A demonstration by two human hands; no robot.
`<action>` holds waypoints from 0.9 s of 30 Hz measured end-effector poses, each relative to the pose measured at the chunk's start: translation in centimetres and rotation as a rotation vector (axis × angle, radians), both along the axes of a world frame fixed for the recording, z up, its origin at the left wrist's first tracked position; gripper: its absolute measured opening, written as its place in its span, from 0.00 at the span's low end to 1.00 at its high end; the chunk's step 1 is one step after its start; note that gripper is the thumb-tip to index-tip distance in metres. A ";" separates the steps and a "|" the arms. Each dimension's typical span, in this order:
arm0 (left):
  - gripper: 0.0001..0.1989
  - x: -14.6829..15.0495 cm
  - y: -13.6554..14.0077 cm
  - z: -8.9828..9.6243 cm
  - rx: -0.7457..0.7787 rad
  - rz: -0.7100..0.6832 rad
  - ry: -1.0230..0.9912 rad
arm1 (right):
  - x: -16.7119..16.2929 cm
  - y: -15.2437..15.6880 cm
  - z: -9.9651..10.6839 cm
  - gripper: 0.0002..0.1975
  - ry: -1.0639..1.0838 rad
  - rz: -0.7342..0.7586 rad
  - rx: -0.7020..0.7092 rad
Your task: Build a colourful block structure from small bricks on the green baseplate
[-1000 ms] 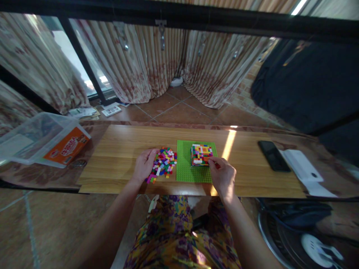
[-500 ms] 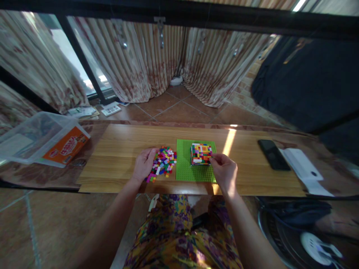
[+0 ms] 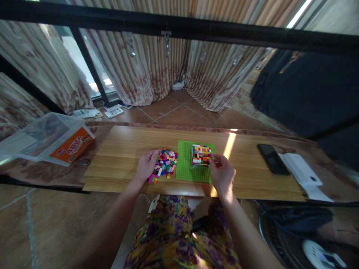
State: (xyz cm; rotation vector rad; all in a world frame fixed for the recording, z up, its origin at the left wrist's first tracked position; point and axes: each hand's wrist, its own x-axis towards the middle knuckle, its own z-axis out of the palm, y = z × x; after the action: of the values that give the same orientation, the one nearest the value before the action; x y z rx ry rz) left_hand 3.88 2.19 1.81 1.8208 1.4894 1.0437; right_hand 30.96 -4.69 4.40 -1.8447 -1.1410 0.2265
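A block built of many coloured toy bricks [image 3: 201,154] stands on the green studded baseplate [image 3: 184,172]. My right hand [image 3: 223,172] is at the block's right side, thumb and fingertips pinched together against its edge; whatever is between them is too small to make out. Left of the baseplate lies a loose heap of small toy bricks [image 3: 166,162] in mixed colours. My left hand [image 3: 146,164] rests along the heap's left edge, fingers stretched out and partly hidden, touching the nearest bricks.
All this lies on a wooden board [image 3: 112,160]. A clear plastic box [image 3: 47,138] with an orange label stands at the left. Toward the right end are a black phone [image 3: 273,159] and a white box [image 3: 301,170]. A strip of sunlight crosses the board.
The camera view has tilted slightly, so the scene sits a little lower. My right hand stays at the block's right edge with a small shift; my left hand stays by the heap.
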 end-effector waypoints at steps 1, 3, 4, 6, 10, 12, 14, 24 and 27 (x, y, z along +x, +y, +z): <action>0.22 0.0 0.0 0.0 0.000 0.000 0.000 | -0.6 -0.3 0.0 0.13 -0.008 0.027 0.037; 0.22 0.0 0.0 -0.1 -0.002 -0.001 0.001 | -2.2 -0.7 0.0 0.11 -0.047 0.162 0.079; 0.22 0.0 0.0 -0.1 -0.003 -0.001 0.002 | -3.0 -0.9 -0.1 0.10 -0.081 0.260 0.073; 0.21 0.0 0.0 -0.2 -0.002 0.003 0.004 | -4.8 -0.9 -0.5 0.11 -0.143 0.444 0.019; 0.21 0.0 0.0 -0.3 0.004 0.008 -0.006 | -7.4 -0.1 -1.4 0.12 -0.231 0.598 -0.126; 0.21 0.0 -0.1 -0.3 0.002 0.013 -0.010 | -8.1 0.3 -1.7 0.12 -0.279 0.618 -0.173; 0.21 0.0 -0.1 -0.4 0.005 0.013 -0.007 | -8.6 0.8 -1.7 0.11 -0.330 0.624 -0.198; 0.20 0.0 0.0 -0.3 0.013 0.004 0.005 | -9.0 1.2 -1.2 0.11 -0.325 0.615 -0.188; 0.21 0.0 0.0 -0.1 0.014 0.007 0.013 | -8.1 0.3 -1.1 0.09 -0.154 0.576 -0.128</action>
State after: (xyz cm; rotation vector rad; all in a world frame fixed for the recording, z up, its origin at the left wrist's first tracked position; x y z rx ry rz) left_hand 3.89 2.14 1.68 1.8364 1.5005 1.0502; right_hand 22.86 -4.38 3.34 -1.6202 -1.7878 0.4997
